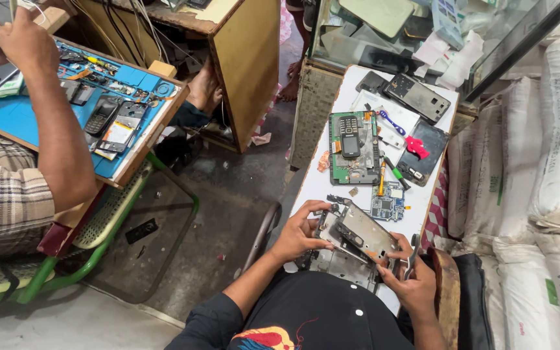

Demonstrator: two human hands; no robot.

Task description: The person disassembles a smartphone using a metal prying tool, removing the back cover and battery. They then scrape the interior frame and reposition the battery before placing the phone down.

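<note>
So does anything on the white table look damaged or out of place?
Nothing spilled. The left hand and right hand hold an opened phone frame; a bare circuit board and keypad phone lie loose.

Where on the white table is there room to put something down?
On the white table, the bare strip along the left edge, left of the green mat, is free. The middle and right are crowded with a keypad phone, circuit board and screwdrivers.

Phone frame (365,234) — dull metal (scuffed).
</note>
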